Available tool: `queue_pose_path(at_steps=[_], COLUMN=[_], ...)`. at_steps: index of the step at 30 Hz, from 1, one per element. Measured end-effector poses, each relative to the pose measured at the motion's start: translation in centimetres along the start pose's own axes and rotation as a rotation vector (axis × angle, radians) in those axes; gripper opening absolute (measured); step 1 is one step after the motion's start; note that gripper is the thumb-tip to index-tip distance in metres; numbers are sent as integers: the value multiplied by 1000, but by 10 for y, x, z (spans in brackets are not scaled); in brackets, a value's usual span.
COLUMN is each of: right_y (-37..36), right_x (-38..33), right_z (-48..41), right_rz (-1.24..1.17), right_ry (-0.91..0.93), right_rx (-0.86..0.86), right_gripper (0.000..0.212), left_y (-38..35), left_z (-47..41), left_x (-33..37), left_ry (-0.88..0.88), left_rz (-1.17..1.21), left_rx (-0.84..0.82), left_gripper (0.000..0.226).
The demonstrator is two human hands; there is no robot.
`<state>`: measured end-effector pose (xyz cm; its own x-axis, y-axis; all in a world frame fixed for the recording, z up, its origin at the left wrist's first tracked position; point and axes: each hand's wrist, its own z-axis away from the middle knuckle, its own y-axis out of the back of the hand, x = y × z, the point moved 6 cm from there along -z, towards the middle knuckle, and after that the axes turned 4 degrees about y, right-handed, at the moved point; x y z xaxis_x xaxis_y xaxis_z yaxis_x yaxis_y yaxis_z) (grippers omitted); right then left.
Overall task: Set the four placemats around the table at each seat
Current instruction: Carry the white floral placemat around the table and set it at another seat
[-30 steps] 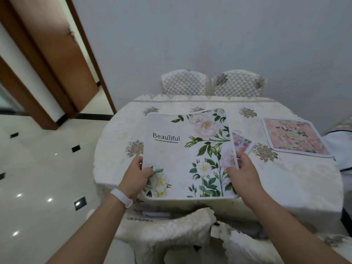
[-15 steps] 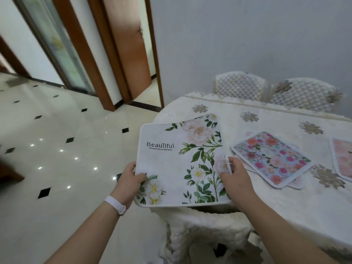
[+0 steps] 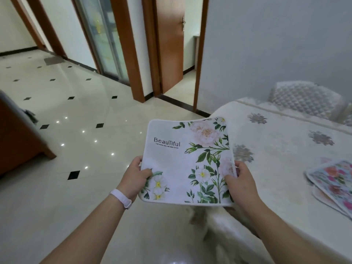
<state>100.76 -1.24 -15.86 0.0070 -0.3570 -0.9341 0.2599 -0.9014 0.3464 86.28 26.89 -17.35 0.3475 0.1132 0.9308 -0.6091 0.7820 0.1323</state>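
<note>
**matfan:** Head cam, the only view we get. Both hands are clamped on the white rectangular fabric placemat with green leaves, pale roses and "Beautiful" printed on it [image 3: 187,161]. The left hand [image 3: 136,175] pinches the near-left edge, thumb on top, fingers under. The right hand [image 3: 239,180] does the same on the near-right edge. The mat is up in the air, out past the corner of the table with the cream embroidered cloth [image 3: 276,168], mostly over bare floor tiles.

**tablesetter22:** How's it going to handle, you reckon?

**matfan:** Light and floppy, I'd say. The far edge, away from the grip, curls up a little, so it isn't stiff board. Fabric surface, so not slippery, and nothing to break. Two hands at the near edge is the right hold; one-handed it would probably droop.

**tablesetter22:** Other mats?

**matfan:** To the right of the right-hand grip, well apart from it, a blue placemat with pink flowers [image 3: 332,177] lies on the cloth. There seems to be another one under it, but that's cut off at the frame edge, so I can't swear to it. A quilted white chair back [image 3: 304,98] sits beyond the table's far side.
</note>
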Motion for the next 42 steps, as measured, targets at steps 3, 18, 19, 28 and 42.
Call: queue_pose_path(at_steps=[3, 18, 19, 28, 42], right_y=[-61, -214, -222, -292, -294], right_x=[-25, -109, -108, -101, -137], right_z=[-9, -99, -110, -251, -423], right_rz=[-20, 31, 24, -63, -128], right_ry=[23, 89, 80, -15, -103], right_rx=[-17, -118, -125, -149, -7], right_gripper=[12, 21, 23, 29, 25], left_y=[55, 177, 181, 187, 127], left_z=[-26, -140, -153, -309, -493], left_x=[5, 30, 31, 69, 185], left_ry=[0, -16, -10, 25, -21], left_rz=[13, 143, 149, 126, 49], left_rx=[27, 145, 146, 131, 4], left_gripper=[33, 36, 35, 31, 29])
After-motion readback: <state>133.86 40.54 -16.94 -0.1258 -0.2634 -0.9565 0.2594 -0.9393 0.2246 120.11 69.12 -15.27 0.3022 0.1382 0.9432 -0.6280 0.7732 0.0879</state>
